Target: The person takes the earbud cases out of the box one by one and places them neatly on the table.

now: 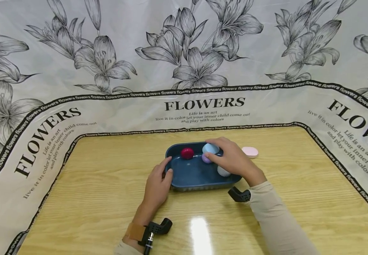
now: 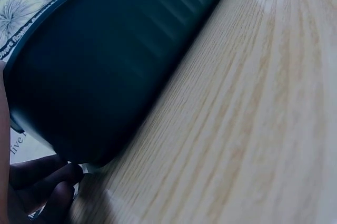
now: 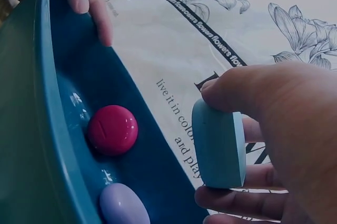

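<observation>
One light blue block [image 3: 218,145] is held by the right hand [image 1: 231,157] over the right part of a dark blue dish [image 1: 191,173], pinched between the thumb and the other fingers, which are parted only by the block's width; whether the dish is touched by the block cannot be told. The dish is set on a wood-grained worktop [image 1: 107,191], and its left end is gripped by the left hand [image 1: 157,184], whose fingers are hooked over the rim, with others curled low by the outer wall. Inside the dish, a glossy crimson disc [image 1: 187,153] is placed near the far wall, left of a lilac egg-shaped piece [image 1: 206,159], which is partly covered by the right thumb in the head view; a whitish ball [image 1: 223,171] is seen at the right end, partly hidden by the right hand. Outside the dish, beyond the right wrist, a pale pink oval piece [image 1: 250,152] is laid on the worktop. The far edge of the worktop is bordered by a white cloth [image 1: 203,109] printed with black flowers and lettering
</observation>
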A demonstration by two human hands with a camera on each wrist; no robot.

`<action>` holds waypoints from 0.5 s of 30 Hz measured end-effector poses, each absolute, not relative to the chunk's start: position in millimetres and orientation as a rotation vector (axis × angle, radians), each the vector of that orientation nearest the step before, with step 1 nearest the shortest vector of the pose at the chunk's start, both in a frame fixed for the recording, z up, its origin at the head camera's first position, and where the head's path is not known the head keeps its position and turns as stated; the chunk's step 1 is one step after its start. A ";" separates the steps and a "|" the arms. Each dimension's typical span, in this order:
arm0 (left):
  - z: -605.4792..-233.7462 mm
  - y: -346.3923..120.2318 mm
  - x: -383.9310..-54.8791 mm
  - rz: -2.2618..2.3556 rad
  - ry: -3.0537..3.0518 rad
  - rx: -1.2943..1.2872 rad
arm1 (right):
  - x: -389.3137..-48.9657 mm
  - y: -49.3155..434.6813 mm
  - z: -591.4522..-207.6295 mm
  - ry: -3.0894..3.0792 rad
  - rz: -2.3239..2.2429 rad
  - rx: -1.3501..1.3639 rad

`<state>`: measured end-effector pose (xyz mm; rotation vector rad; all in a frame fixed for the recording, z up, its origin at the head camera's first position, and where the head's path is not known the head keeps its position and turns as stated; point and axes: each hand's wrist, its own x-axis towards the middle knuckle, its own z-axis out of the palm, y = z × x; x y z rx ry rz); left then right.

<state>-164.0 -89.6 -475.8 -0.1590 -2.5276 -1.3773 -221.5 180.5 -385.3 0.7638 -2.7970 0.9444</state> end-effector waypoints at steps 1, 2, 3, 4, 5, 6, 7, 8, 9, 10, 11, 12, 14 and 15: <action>-476.1 -89.3 -163.5 -1.379 -2.531 -0.158 | -221.1 181.9 -385.5 -2.790 0.946 0.769; -476.3 -89.1 -162.7 -1.381 -2.534 -0.158 | -220.4 183.2 -385.7 -2.785 0.949 0.773; -476.6 -88.9 -161.8 -1.384 -2.539 -0.154 | -219.6 184.5 -386.2 -2.783 0.951 0.776; -476.8 -88.8 -160.9 -1.388 -2.541 -0.150 | -219.0 185.3 -387.0 -2.783 0.950 0.782; -477.1 -88.8 -160.0 -1.388 -2.546 -0.145 | -218.1 186.0 -387.5 -2.782 0.953 0.788; -477.0 -88.7 -159.5 -1.389 -2.546 -0.143 | -217.4 186.5 -387.8 -2.781 0.955 0.794; -477.1 -88.7 -159.6 -1.390 -2.544 -0.144 | -216.9 187.0 -387.8 -2.783 0.955 0.797; -476.7 -88.6 -159.7 -1.386 -2.538 -0.149 | -216.5 187.2 -387.4 -2.787 0.957 0.798; -476.4 -88.6 -160.0 -1.385 -2.534 -0.149 | -216.4 187.4 -386.7 -2.794 0.954 0.801; -476.2 -88.6 -160.6 -1.379 -2.533 -0.153 | -216.5 187.7 -385.6 -2.799 0.949 0.804; -475.7 -88.8 -161.2 -1.373 -2.532 -0.156 | -216.5 188.4 -384.3 -2.808 0.943 0.804; -475.3 -88.9 -161.9 -1.371 -2.531 -0.160 | -216.9 189.4 -382.8 -2.816 0.934 0.802; -474.0 -89.1 -163.6 -1.357 -2.529 -0.174 | -218.0 191.7 -379.3 -2.819 0.922 0.791; -473.2 -89.2 -164.6 -1.357 -2.528 -0.175 | -218.7 193.1 -377.4 -2.813 0.916 0.783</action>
